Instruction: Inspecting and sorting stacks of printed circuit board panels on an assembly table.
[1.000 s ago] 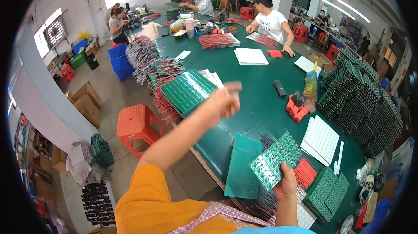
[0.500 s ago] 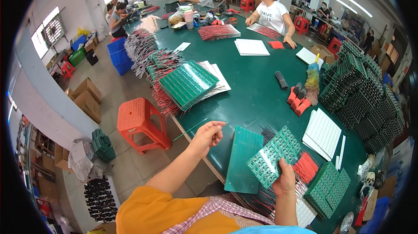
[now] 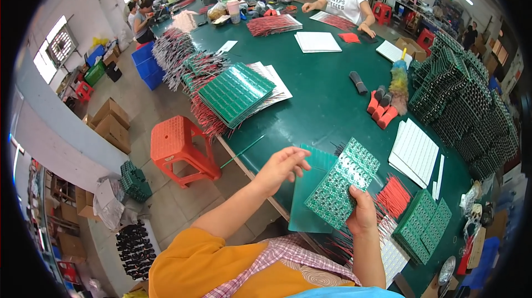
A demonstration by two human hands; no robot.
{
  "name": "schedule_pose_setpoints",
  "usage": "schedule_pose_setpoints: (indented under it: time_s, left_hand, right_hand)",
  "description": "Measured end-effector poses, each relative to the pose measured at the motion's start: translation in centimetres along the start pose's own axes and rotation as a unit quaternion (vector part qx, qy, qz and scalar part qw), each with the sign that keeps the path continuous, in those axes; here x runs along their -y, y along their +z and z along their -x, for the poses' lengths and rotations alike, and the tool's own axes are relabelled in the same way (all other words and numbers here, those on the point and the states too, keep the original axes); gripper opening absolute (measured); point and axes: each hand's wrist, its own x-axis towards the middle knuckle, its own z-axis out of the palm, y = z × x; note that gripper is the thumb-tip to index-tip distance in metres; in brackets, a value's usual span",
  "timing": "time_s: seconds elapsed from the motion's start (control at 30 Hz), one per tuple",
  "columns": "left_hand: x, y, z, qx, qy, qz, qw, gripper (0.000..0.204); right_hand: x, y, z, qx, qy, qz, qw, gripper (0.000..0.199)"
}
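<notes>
My right hand grips a green circuit board panel, thumb on top near its right edge. The panel is tilted and held up over the table's near edge. Just left of it is my left hand, empty, its fingers loosely bent and apart, not touching the panel. Beneath both lies a flat green plate, partly covered by the panel. A bundle of red wires rests to the right of the panel. Dark wires beneath the panel show only in part.
Green circuit boards are stacked at the right, beside white panels. Another board stack sits left among wire bundles. Tall board piles stand far right, near a duster. A red stool stands left; a person sits opposite.
My left hand has moved right toward the panel, and its fingers have loosened. My right hand still holds the panel, now slightly higher and shifted left. The view has tilted a little.
</notes>
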Motion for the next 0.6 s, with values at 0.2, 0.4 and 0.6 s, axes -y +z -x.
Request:
schedule_pose_setpoints:
  time_s: [0.2,0.4,0.6]
  left_hand:
    - [1.0,2.0,1.8,0.089,-0.087,-0.072,0.99,0.038]
    - [2.3,2.2,1.3,0.121,-0.106,-0.044,0.986,0.015]
    - [1.1,1.4,3.3,-0.003,0.011,-0.11,0.994,0.016]
  right_hand:
    - [-1.0,0.3,1.0,0.017,0.021,0.015,1.0,0.029]
    - [-1.5,-0.3,0.4,0.032,0.085,0.039,0.995,0.04]
    - [0.3,0.1,0.6,-0.031,0.038,0.105,0.993,0.039]
